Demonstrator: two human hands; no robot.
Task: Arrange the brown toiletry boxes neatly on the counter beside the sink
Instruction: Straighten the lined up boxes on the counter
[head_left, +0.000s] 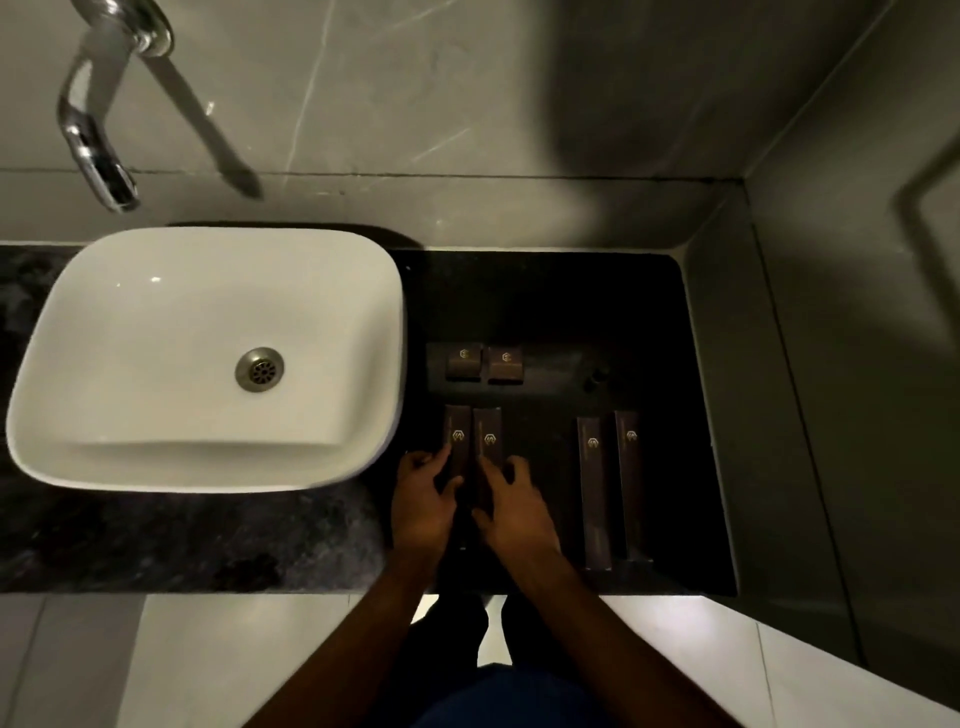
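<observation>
Several brown toiletry boxes lie on the dark counter (550, 301) right of the sink. Two small square boxes (484, 364) sit side by side at the back. Two long boxes lie side by side in front of them: my left hand (423, 501) rests on the near end of the left long box (457, 436), and my right hand (511, 506) rests on the near end of the one beside it (488, 439). The hands hide those near ends. Another pair of long boxes (610, 483) lies untouched further right, slightly apart from each other.
A white basin (104, 332) stands on the counter at left under a chrome wall tap (91, 130). Grey marble walls close the back and right sides. A small dark round object (597, 376) sits right of the small boxes. White floor tiles lie below the counter's front edge.
</observation>
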